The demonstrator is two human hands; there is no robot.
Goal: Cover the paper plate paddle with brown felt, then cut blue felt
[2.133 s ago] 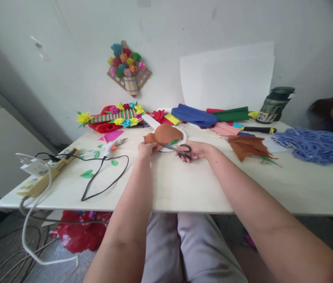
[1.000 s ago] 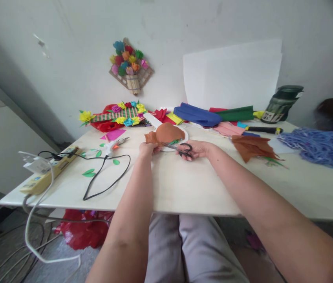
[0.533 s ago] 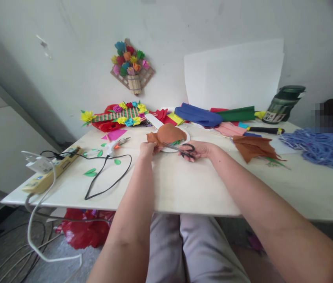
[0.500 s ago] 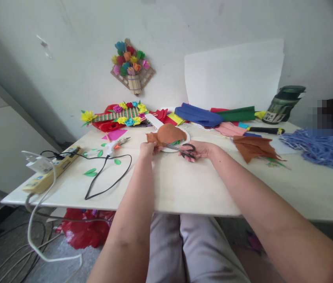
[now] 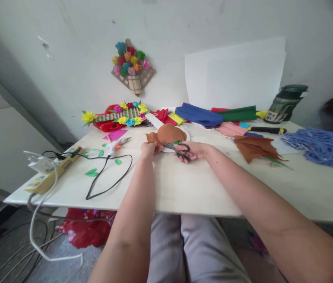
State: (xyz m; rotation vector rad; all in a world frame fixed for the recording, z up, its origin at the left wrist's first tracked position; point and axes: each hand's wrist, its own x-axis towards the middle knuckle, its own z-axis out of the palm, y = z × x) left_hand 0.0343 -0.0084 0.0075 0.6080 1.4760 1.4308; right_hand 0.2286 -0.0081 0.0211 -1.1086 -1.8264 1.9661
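Scissors (image 5: 178,148) nearer left hand (image 5: 148,149), seemingly.

Both forearms (image 5: 131,220) bare, no sleeves in view. No rings, watch or bracelets visible on either hand. Light grey trousers (image 5: 184,251) on the legs.

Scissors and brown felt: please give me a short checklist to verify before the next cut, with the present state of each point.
1. Left hand grips the brown felt: ok.
2. Right hand holds the scissors: ok.
3. Blades point at the felt: ok.
4. Left fingertips away from the blades: cannot tell.
5. Glue gun and its cord lie apart from both hands: ok.
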